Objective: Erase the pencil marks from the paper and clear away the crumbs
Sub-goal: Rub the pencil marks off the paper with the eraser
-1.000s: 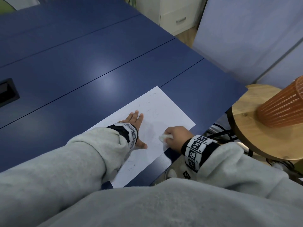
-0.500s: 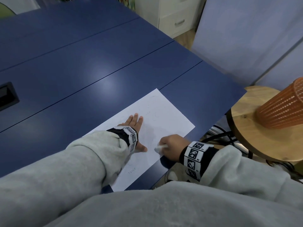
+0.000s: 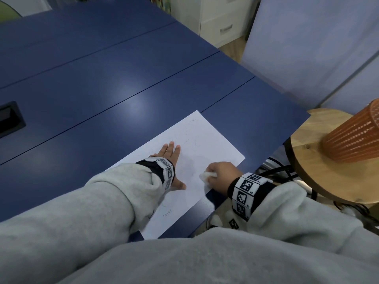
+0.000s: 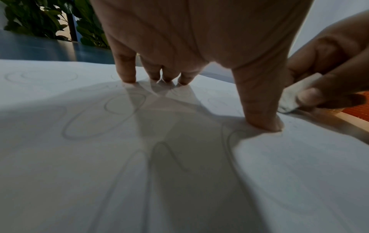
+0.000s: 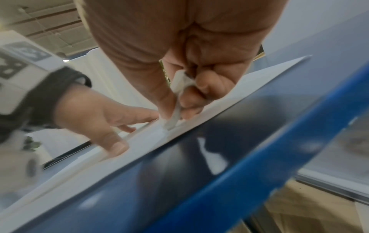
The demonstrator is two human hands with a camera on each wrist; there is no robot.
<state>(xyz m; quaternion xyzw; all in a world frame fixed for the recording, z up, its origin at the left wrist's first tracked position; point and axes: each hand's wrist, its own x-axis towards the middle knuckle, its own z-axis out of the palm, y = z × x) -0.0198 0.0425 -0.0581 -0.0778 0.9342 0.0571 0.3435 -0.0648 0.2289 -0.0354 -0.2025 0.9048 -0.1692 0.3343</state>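
Right hand pinching eraser, unmoved since half-second ago; left hand stays flat pressing paper.

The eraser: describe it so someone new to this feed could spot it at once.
Start at the white paper on the blue table, then go to its near right edge. The right hand pinches the eraser there: a small white block, the only loose object on the sheet.

Head view high, angled down over blue table, both wrist views low and close along the fingers, all three sharing the paper and eraser.
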